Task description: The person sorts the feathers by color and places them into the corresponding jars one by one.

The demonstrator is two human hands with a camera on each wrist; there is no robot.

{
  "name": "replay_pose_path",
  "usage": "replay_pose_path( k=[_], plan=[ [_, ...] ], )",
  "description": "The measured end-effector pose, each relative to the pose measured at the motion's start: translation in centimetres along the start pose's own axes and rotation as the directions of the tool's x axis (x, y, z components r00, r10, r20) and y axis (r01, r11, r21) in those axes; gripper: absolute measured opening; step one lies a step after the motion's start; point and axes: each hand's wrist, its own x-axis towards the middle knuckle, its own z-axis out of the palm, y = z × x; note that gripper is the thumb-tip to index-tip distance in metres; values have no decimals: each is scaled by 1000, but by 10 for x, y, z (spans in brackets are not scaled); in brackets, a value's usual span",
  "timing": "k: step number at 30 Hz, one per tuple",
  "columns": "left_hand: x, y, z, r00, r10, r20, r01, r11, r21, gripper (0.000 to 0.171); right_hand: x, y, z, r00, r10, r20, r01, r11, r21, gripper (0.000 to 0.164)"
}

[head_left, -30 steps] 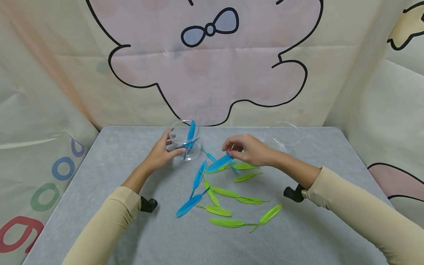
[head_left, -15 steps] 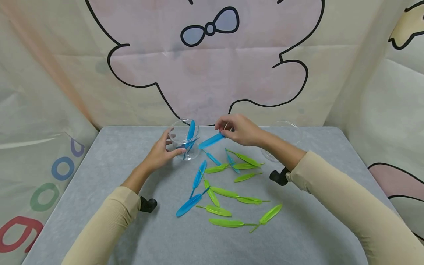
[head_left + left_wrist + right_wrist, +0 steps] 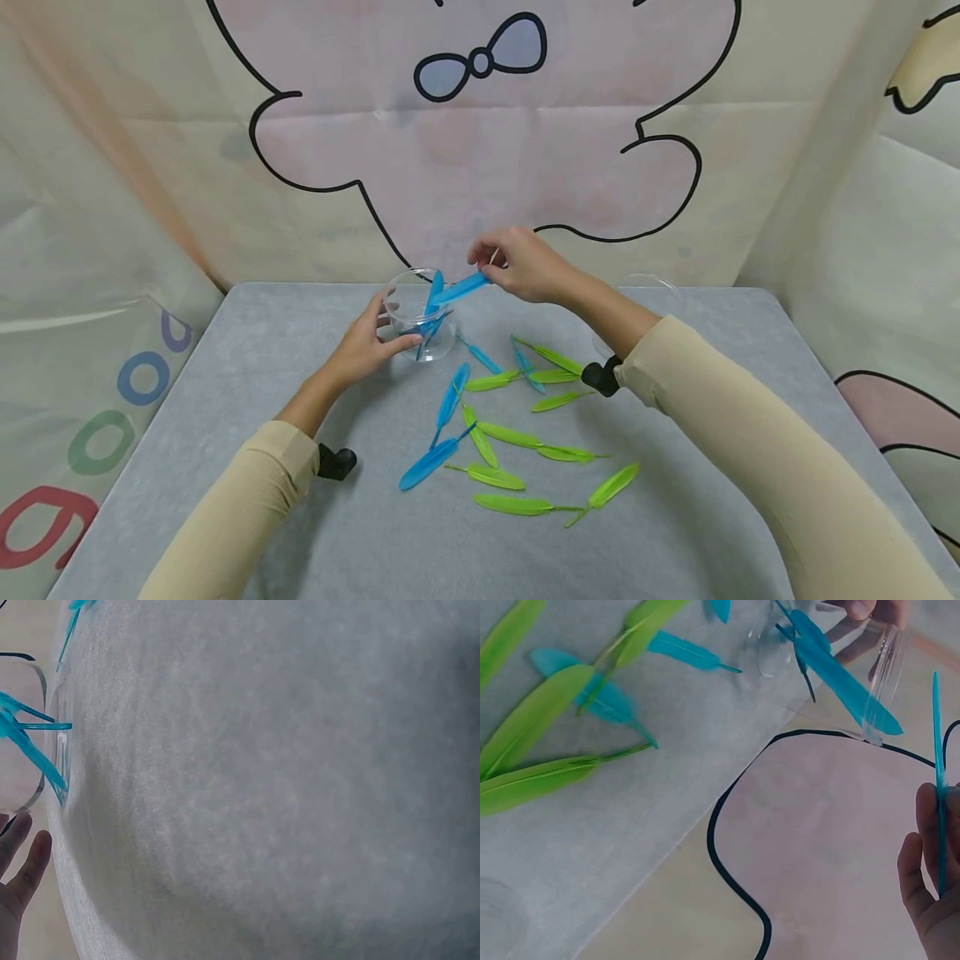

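My left hand (image 3: 360,348) grips a clear plastic cup (image 3: 402,310) near the table's back edge, thumb at the front and fingers round its left side. Several blue feathers (image 3: 435,293) stand inside it; the right wrist view shows one feather tip (image 3: 885,720) at the rim. My right hand (image 3: 525,268) pinches another blue feather (image 3: 465,287) by one end, its other end pointing left over the cup's rim. From the right wrist, this held feather (image 3: 938,731) looks edge-on. In the left wrist view, part of my left hand (image 3: 19,877) shows beside the cup.
A second clear cup (image 3: 656,287) stands at the back right, partly behind my right forearm. Several green feathers (image 3: 498,477) and loose blue feathers (image 3: 429,465) lie scattered across the grey table (image 3: 360,533). Printed cloth (image 3: 480,158) hangs behind the table.
My right hand has lifted the blue feather from among the scattered feathers and carried it up and left to the cup's rim. My left hand has kept its grip on the cup.
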Motion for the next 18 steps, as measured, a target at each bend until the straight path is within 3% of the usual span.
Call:
replay_pose_path(
  k=[18],
  plan=[
    [2, -1, 0, 1000, 0, -6, 0, 1000, -2, 96, 31, -14, 24, 999, 50, 22, -48, 996, -74, 14]
  ],
)
